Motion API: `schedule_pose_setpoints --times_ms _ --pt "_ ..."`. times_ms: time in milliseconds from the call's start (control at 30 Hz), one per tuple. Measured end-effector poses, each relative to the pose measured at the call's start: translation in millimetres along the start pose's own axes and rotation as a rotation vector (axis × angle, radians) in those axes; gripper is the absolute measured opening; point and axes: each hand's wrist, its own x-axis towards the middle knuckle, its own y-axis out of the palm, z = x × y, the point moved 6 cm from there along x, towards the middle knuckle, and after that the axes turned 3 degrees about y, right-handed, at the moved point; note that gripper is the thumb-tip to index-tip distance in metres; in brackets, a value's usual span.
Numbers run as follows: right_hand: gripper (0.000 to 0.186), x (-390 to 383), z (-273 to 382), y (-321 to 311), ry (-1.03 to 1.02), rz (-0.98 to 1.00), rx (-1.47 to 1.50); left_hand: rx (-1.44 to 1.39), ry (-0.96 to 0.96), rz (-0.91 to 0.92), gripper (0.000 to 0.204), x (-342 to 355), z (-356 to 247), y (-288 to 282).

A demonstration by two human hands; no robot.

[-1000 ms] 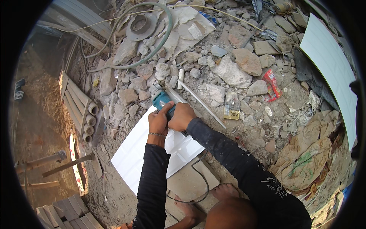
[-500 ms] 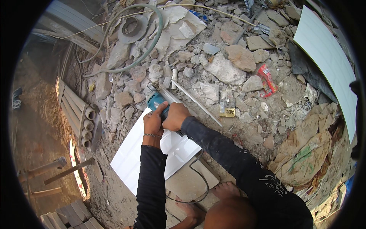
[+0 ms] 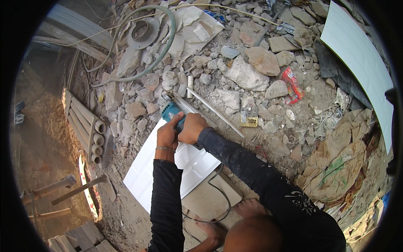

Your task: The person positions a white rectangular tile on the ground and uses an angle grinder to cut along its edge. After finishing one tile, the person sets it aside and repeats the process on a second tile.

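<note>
Both of my hands are wrapped around a teal angle grinder (image 3: pixel 170 111), its head pointing away from me at the far edge of a glossy white panel (image 3: pixel 142 178). My left hand (image 3: pixel 168 135) closes on the body from the left, a bracelet at its wrist. My right hand (image 3: pixel 193 128) grips it from the right, further back along the body. The grinder's disc is too small and blurred to make out. A dark cord (image 3: pixel 228 195) loops back past a flat beige slab (image 3: pixel 212 197) under the panel's near end.
Broken stones (image 3: pixel 247 73) and rubble spread beyond the panel. A thin white strip (image 3: pixel 215 111) lies right of the grinder. Bundled pipes (image 3: pixel 86 126) sit left, a green hose (image 3: pixel 173 31) far left. Another white sheet (image 3: pixel 357 63) and crumpled brown paper (image 3: pixel 336 168) lie right. My bare feet (image 3: pixel 249 208) are near.
Very little differs: the view has shifted slightly, and both hands keep their hold on the grinder at almost the same place over the panel.
</note>
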Motion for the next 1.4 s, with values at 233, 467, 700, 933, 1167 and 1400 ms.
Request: schedule_pose_setpoints --times_ms 233,467,700,933,1167,1400 --pt "0.057 -4.7 -2.5 -0.4 0.001 -0.008 0.015 0.009 -0.017 0.002 0.033 -3.1 2.0 0.5" --pt "0.059 -5.3 -6.4 2.3 0.009 -0.003 -0.012 -0.006 -0.021 0.014 0.029 -7.3 4.8 2.8" --pt "0.061 -5.7 -11.5 4.9 0.007 -0.003 -0.015 0.027 -0.020 -0.037 0.028 -16.4 5.6 7.0" --pt "0.060 -10.9 -13.9 3.4 0.024 0.013 0.001 0.050 0.028 -0.041 0.029 -22.4 4.1 10.7" --pt "0.059 -18.6 -16.9 1.2 0.020 0.000 0.013 0.076 0.037 -0.056 0.029 -29.9 5.5 11.6" --pt "0.059 -23.6 -21.5 2.4 0.022 0.015 0.014 0.071 0.031 -0.046 0.029 -35.4 10.9 13.5"
